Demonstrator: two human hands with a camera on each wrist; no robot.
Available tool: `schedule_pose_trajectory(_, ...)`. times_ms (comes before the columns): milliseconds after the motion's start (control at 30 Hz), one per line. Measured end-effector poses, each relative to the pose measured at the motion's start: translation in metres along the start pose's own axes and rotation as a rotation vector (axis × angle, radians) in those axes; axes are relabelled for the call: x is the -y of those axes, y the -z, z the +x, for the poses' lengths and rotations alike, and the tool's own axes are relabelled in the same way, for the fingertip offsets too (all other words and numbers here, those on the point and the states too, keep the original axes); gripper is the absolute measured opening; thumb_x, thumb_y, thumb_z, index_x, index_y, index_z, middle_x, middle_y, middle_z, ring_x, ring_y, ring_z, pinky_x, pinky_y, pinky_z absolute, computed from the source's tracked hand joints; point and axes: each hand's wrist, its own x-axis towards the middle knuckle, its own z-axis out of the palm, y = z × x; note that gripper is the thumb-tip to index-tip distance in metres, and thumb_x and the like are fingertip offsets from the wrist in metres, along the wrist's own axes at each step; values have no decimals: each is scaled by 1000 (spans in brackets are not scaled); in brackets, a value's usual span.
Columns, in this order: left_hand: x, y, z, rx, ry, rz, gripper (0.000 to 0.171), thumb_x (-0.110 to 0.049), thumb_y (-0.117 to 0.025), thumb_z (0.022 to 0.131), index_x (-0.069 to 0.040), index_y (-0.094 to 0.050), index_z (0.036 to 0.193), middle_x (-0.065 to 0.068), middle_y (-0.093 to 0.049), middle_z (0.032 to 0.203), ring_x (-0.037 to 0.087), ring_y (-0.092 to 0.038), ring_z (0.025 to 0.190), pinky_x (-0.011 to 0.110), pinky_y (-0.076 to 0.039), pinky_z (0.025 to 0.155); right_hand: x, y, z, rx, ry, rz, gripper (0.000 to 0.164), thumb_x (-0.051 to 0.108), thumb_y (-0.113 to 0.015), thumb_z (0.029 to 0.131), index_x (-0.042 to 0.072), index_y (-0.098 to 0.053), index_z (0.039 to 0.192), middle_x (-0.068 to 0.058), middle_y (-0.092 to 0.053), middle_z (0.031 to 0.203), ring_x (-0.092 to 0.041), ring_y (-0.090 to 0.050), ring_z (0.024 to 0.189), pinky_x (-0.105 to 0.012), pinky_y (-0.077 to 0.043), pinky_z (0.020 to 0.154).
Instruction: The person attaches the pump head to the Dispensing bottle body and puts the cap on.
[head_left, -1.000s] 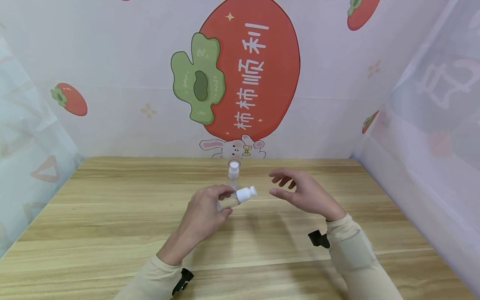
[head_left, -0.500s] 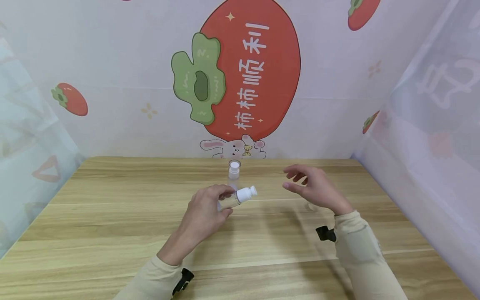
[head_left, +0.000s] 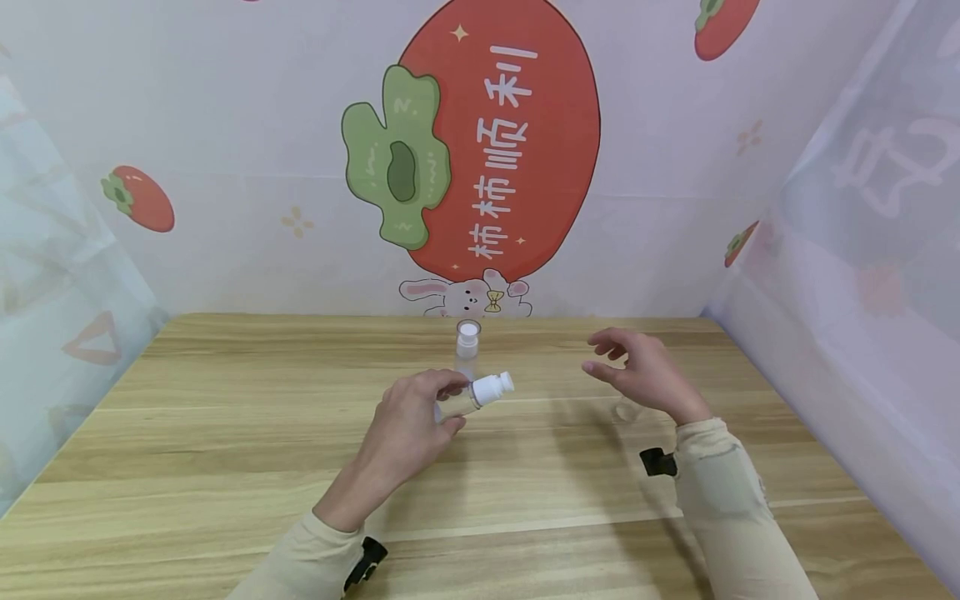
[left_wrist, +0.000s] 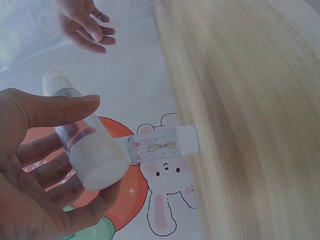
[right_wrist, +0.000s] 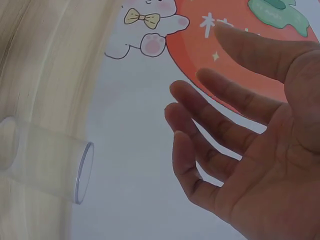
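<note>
My left hand (head_left: 408, 425) grips a small clear pump bottle (head_left: 491, 389) with a white pump top, held above the table and tilted, its top pointing right. In the left wrist view the thumb and curled fingers wrap round this bottle, and its white base (left_wrist: 100, 162) faces the camera. A second pump bottle (head_left: 467, 346) stands upright just behind, a clear cap over its white top. My right hand (head_left: 643, 372) hovers to the right with loosely bent fingers and nothing in them. Below it a clear cylindrical cap (right_wrist: 50, 162) stands on the table.
The wood-grain table (head_left: 247, 467) runs back to a white printed sheet (head_left: 262, 258) with a large persimmon and a rabbit. Similar hanging sheets close off the left and right sides.
My right hand has moved to the right, away from the held bottle. The clear cap on the table has come into view beneath it. My left hand stays still with the bottle.
</note>
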Motion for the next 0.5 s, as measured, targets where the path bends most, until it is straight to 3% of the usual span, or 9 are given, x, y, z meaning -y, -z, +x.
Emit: schedule_pose_trajectory(500, -1, 0, 0, 7, -3, -3, 41, 6, -88, 71, -4, -75, 108, 8, -75, 101, 22, -70, 91, 44, -56, 80, -9, 6, -2, 60, -137, -126, 41, 25, -71, 95, -2, -63, 125, -26, -65, 120, -45, -63, 108, -57, -50, 88)
